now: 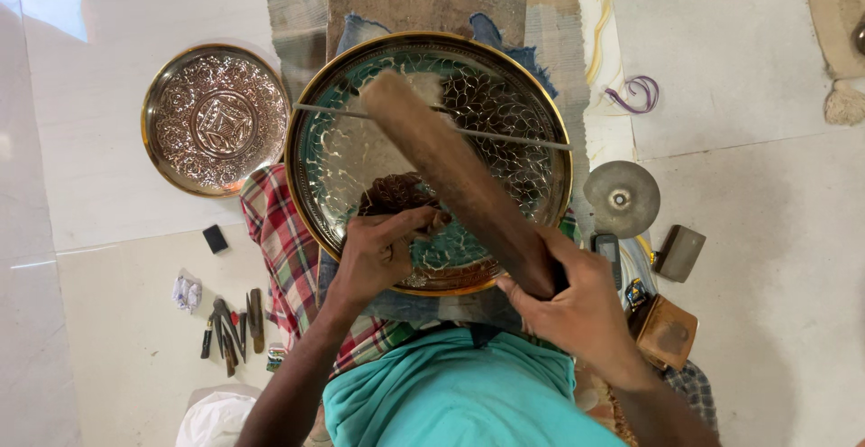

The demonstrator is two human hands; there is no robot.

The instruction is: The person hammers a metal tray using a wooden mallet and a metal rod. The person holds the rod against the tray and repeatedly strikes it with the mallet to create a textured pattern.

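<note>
Right hand [577, 307] fisted on wooden mallet [455, 177]; left hand [383, 249] pinches punch, tip hidden, on engraved brass tray [311, 186]. Risk: off-centre blow skids punch, scars pattern.

A smaller embossed copper plate [216, 120] is laid on the pale floor at the left. Below it, a cluster of small metal tools [231, 325] is scattered. A round metal disc [622, 198] and a brown wallet [665, 331] are placed at the right.

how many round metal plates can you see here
2, maybe more hidden. The large gold-rimmed plate lies in front of the person, under the left hand and the right hand's wooden mallet; the smaller engraved plate lies on the floor left.
</note>
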